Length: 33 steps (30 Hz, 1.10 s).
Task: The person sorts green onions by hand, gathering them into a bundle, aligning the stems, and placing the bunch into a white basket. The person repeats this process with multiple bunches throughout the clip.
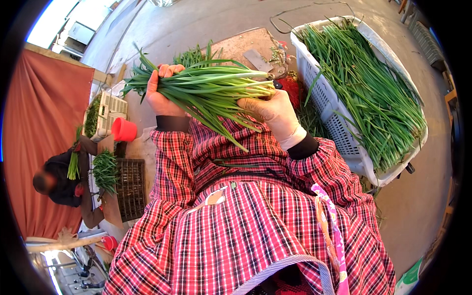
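A bunch of garlic chives (206,83) lies across both hands in front of my checked smock, its pale cut ends pointing right. My left hand (162,90), bare, has its fingers wrapped round the leafy end. At the root end, my right hand (274,114) in a thin pale glove holds the stems, its fingers partly hidden beneath them. Beyond the bunch, a flat metal blade (258,60) rests on a worn board (236,44). More green leaves (195,55) lie at the board's near left, partly covered by the bunch.
A large white plastic basket (333,107) heaped with chives (368,96) stands at the right. On the left are a red bucket (124,129), a pale crate (112,107), a dark mesh crate (131,188) and a co-worker (61,180) holding a green bunch.
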### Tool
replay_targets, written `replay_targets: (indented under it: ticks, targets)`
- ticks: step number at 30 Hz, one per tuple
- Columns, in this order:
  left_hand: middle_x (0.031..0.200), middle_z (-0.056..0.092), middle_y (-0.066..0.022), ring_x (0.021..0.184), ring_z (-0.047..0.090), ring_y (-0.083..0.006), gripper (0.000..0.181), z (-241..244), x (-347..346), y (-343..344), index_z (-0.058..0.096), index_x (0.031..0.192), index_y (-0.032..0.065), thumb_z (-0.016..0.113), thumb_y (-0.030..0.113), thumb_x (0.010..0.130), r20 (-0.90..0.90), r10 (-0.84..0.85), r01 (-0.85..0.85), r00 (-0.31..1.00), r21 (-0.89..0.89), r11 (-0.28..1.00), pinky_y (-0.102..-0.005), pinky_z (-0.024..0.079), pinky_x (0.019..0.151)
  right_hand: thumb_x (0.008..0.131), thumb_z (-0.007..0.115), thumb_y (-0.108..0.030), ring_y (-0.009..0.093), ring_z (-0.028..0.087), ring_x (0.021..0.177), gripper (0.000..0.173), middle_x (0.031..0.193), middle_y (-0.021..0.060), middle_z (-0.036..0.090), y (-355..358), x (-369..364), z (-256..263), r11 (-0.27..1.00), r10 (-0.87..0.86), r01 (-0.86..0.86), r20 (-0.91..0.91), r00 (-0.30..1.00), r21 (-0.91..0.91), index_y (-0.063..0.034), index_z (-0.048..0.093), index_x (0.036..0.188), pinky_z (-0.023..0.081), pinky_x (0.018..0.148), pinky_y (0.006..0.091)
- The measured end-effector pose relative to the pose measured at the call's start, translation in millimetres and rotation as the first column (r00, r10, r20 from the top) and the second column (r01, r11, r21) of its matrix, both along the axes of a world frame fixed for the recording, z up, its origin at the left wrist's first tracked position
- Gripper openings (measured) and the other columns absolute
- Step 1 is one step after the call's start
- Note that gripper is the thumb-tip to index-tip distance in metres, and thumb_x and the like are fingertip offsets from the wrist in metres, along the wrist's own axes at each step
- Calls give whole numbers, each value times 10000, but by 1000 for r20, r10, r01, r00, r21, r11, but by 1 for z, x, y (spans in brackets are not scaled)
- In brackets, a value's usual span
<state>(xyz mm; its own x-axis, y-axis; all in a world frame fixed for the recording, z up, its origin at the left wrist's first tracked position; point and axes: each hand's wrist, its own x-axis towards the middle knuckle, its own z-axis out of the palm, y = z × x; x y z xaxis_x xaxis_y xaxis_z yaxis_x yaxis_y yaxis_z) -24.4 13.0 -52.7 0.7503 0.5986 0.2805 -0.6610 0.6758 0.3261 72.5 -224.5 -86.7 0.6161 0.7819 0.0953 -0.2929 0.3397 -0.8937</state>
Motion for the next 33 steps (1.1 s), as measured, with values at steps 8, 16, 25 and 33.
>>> replay_targets:
  ticks: [8,16,25,33]
  targets:
    - [738,418,-21,789,427,-190,168,-2,2,-8,419,788,65,577,93,836,-38,-11,12,999,30,999,-343,361,849,845,683,-85,138,612,973,367,1108,77,665,-14,-5,-13,999,46,-43,-189,981,21,25,616,1189,468,882,278]
    - [726,413,-23,735,418,-178,139,3,-29,30,424,773,81,548,97,834,49,57,-55,997,-30,998,-334,370,818,852,659,-146,149,612,873,204,883,52,659,-93,53,-57,957,-210,200,-24,977,-208,34,664,947,474,849,288]
    - [729,432,-29,787,430,-191,158,5,-17,9,415,760,96,563,71,807,132,-176,195,976,-145,970,-338,368,841,837,702,-188,91,608,763,247,830,54,697,-54,29,-13,955,-106,195,357,928,-223,31,694,951,484,716,247]
    - [733,427,-11,775,434,-170,168,5,-23,13,422,757,101,577,58,807,132,-107,121,985,-103,987,-325,369,852,874,656,-224,136,580,1057,430,1128,89,654,-27,27,-9,928,368,-359,-91,925,104,51,608,1202,434,930,273]
